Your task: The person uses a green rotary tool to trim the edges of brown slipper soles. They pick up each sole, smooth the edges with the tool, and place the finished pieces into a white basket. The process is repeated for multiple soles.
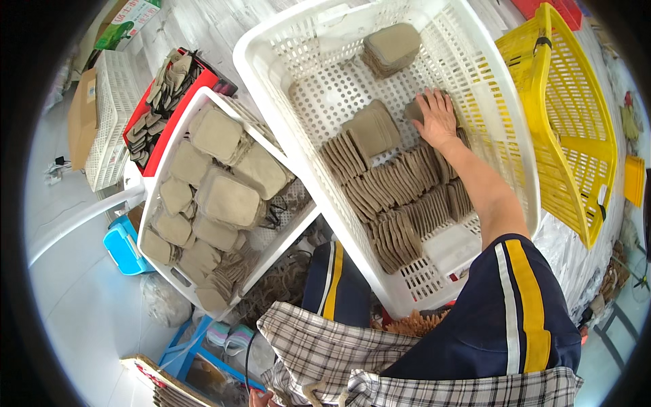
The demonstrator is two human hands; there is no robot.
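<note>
Pale floor [196, 24] shows beyond a white crate [478, 81]. At its two o'clock, my right hand [437, 120], fingers slightly spread, rests on a tan stack [412, 111]: probably light, pliable; grip opposite edges. My left hand [260, 399], six o'clock: I cannot tell.

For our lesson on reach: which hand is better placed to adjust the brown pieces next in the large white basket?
Probably the right hand: its fingers rest on brown pieces inside the white basket. The left hand shows only partly at the lower edge.

Yellow-and-white-striped navy clothing [447, 332], plaid cloth [325, 339]
</note>
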